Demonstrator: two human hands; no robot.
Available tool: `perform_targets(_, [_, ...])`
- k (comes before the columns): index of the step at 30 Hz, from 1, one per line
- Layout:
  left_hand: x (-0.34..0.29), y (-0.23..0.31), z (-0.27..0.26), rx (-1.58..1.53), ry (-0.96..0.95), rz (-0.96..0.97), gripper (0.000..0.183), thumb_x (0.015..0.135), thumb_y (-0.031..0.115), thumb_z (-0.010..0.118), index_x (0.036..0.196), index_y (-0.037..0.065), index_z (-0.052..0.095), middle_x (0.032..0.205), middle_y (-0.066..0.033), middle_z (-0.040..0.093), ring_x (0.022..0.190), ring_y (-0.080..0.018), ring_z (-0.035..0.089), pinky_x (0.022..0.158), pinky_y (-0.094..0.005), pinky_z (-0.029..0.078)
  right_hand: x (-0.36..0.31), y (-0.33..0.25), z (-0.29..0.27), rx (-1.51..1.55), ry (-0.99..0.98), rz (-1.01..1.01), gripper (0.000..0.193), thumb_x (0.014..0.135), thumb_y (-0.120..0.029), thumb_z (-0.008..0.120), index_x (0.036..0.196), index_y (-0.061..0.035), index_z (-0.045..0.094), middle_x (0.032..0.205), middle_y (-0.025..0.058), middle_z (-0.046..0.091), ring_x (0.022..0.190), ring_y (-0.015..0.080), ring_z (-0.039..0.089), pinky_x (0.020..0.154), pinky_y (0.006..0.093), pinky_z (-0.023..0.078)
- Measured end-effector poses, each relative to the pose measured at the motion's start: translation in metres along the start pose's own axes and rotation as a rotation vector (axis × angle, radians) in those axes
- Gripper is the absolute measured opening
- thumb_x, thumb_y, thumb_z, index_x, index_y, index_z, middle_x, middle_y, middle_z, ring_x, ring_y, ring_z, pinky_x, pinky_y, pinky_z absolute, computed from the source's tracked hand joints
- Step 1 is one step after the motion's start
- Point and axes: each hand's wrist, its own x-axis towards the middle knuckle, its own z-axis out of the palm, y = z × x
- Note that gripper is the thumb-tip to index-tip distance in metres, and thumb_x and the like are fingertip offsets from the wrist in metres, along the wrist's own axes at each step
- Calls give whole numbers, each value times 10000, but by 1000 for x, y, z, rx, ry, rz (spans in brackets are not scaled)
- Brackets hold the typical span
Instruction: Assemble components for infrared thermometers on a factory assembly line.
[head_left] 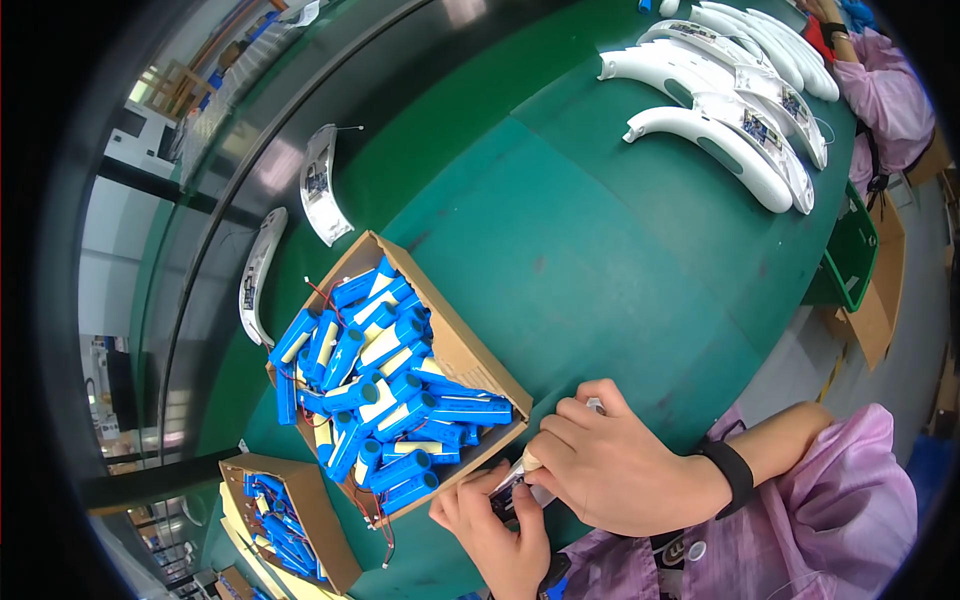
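Note:
My left hand (pixel 505 540) is closed around a small white and dark part (pixel 508 492) beside the near corner of a cardboard box (pixel 455 345). Over the same part bends my right hand (pixel 615 470), its fingers curled in and its thumb meeting the part. A whitish bit shows between the right fingers, too covered to name. The box is heaped with blue cylindrical battery packs (pixel 375 350) bearing pale yellow labels. Thin red and black wires (pixel 388 548) hang over its near edge.
A smaller cardboard box (pixel 325 525) of blue packs stands at lower left. Two white curved housings (pixel 322 190) with circuit boards lie beyond the large box. Several more curved housings (pixel 715 150) cover the far right table. Another person's pink sleeve (pixel 890 90) and a green bin (pixel 855 250) are at right.

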Motion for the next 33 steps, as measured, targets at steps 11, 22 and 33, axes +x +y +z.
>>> perform_targets(11, [-1,5,4,-50,63,-69,164,890,132,662,1019,38,624,1025,-187,592,1038,-387,506,968,-501,329,-9,11,8,-11,182,-206,95,821,-128,696,845,-69,625,820,21,538,858,193,554,945,445,424])
perform_targets(22, [-6,-2,-9,-100,-71,-26,355,910,71,500,1222,62,668,1203,-180,624,1176,-381,506,1076,-479,312,-8,-1,12,169,226,7,127,811,-122,716,800,-63,604,767,39,524,785,212,533,920,407,422])
perform_targets(33, [-6,-3,-8,-10,-89,9,365,981,310,554,1228,50,623,1199,-172,614,1162,-400,510,1020,-533,319,-7,-4,14,121,215,4,107,835,-100,711,808,-49,622,789,43,536,809,221,534,930,418,394])
